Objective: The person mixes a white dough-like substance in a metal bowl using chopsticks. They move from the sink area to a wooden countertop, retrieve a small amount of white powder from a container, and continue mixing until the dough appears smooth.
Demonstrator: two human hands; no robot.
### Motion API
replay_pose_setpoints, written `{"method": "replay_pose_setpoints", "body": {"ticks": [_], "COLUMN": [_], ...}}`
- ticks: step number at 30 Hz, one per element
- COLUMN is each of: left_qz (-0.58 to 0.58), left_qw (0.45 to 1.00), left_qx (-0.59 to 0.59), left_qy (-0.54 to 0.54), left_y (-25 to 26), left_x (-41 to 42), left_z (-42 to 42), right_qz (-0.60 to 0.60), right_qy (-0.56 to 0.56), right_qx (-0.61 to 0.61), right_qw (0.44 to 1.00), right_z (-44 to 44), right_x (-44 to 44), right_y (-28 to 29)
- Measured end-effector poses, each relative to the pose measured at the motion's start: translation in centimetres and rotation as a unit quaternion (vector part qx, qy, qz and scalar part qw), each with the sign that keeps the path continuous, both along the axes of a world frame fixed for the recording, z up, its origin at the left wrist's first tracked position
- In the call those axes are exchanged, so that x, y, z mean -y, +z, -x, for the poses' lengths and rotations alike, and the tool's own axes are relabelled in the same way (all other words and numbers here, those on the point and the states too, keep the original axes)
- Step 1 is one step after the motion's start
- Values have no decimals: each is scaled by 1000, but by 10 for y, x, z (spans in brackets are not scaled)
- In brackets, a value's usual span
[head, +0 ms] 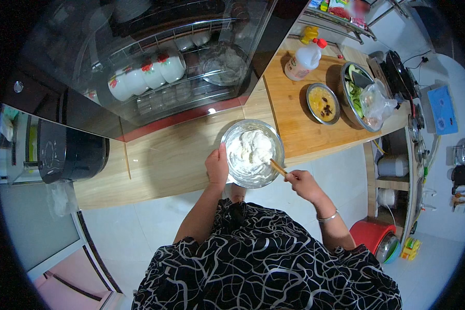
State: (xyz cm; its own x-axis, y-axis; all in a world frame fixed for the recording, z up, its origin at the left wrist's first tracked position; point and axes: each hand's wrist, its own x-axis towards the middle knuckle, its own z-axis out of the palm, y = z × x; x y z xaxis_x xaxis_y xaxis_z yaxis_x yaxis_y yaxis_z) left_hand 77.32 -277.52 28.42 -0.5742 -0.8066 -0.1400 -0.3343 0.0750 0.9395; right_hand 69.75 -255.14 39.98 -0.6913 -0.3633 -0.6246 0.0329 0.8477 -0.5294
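A round metal mixing bowl [236,180] stands at the counter's front edge, partly over it. Inside it lies a white, sticky dough or batter [257,145], smeared up the wall. My left hand [217,164] grips the bowl's left rim, thumb on top. In my right hand [304,186], to the right of the bowl, are wooden chopsticks [278,167], slanting down to the left with their tips in the white mass. A bracelet circles my right wrist.
On the wooden board [294,135] at right stand a white bottle with a red cap [304,62], a small bowl of yellow mixture [322,104] and a large bowl of cut greens [354,93]. A glass-fronted dish cabinet [147,77] rises behind the counter; a black appliance [73,151] is left.
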Motion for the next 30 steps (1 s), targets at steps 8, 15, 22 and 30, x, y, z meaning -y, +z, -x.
{"method": "replay_pose_setpoints", "body": {"ticks": [8, 15, 22, 30], "left_qz": [73, 12, -7, -53], "left_qw": [995, 997, 1000, 997], "left_qx": [45, 0, -9, 18], "left_qy": [-49, -78, -15, -48], "left_y": [10, 17, 2, 9], "left_x": [-3, -12, -9, -13], "left_z": [-3, -3, 2, -1], "right_qz": [-192, -223, -150, -127], "right_qy": [201, 281, 371, 436], "right_qx": [-287, -342, -346, -284], "right_qw": [917, 868, 848, 845], "right_z": [-2, 1, -24, -32], "right_x": [-14, 18, 34, 31], "right_y": [44, 3, 5, 28]}}
